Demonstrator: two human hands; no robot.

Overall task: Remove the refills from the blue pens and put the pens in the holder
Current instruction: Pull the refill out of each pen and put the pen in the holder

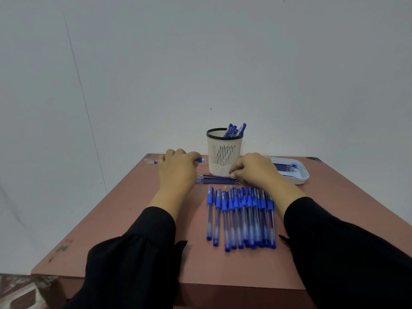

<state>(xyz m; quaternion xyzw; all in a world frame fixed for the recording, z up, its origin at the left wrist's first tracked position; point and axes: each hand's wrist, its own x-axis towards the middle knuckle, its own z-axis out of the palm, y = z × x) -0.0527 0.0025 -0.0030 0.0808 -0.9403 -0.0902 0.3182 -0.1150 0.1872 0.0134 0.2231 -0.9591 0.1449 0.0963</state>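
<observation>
The left hand (178, 165) curls round a blue pen (201, 160) held level above the table (133, 219). Right of it stands the holder (224, 152) (several pens inside); before it the right hand (254, 168) pinches loose refills (217, 180). Nearer lies a row of pens (242, 216), a white tray (298, 172) far right.

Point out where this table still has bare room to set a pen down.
Bare table shows left of the row of pens, beside the left sleeve, and along the near edge in front of that row. A smaller strip lies right of the row, below the tray. It is crowded between the holder, the loose refills and both hands: left, right.
</observation>
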